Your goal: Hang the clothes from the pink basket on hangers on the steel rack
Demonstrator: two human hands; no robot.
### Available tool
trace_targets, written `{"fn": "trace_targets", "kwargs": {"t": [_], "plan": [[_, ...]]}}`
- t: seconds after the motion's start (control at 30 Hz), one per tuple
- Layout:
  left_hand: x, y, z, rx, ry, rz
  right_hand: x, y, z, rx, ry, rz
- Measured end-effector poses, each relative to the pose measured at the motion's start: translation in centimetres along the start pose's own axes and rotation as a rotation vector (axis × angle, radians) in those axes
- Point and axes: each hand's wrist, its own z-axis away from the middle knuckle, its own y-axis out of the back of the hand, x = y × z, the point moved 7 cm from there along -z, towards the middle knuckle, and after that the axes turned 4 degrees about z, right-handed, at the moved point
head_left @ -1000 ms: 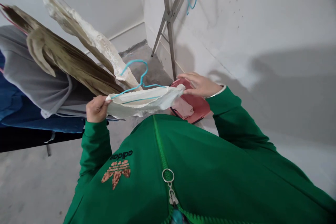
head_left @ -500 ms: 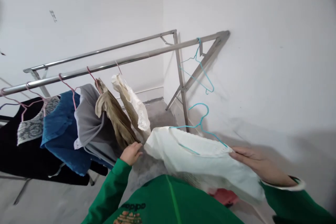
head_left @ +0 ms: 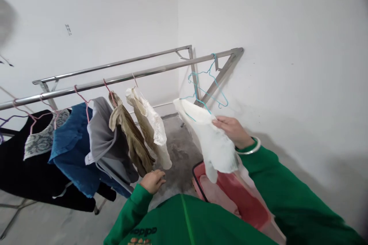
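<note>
My right hand (head_left: 232,129) is closed on one shoulder of a white shirt (head_left: 220,149), raised near the right end of the rack. A turquoise hanger (head_left: 204,106) sits inside its neckline, its hook close to another turquoise hanger (head_left: 222,93) that hangs bare on the front rail. Low on the left, my left hand (head_left: 153,181) has loosely bent fingers and no garment visible in it. It is just beside the lower end of a brown garment (head_left: 130,134); whether they touch I cannot tell.
Along the metal rail (head_left: 158,69) hang a cream garment with lace (head_left: 155,122), a grey one (head_left: 102,130), a blue one (head_left: 71,134) and a black one (head_left: 17,164). Below the white shirt stands a red-pink basin (head_left: 241,199). White walls meet behind the rack.
The white shirt and its hanger have risen and moved left toward the rail with my right hand. My left hand is slightly lower and farther right. More of the basin shows.
</note>
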Motion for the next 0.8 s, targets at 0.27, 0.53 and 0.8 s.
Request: {"fn": "trace_targets", "kwargs": {"t": [0.27,0.53,0.8], "plan": [[-1.6,-1.6,2.3,0.016,0.093,0.06,-4.3,-6.5,-9.9,-0.021,0.152,-0.082],[-3.0,-3.0,3.5,0.038,0.151,0.084,-3.8,-10.5,-12.9,-0.044,0.155,-0.033],[-2.7,-3.3,2.8,-0.008,0.184,0.054,-0.2,-8.5,-11.2,0.109,0.269,-0.038]]}}
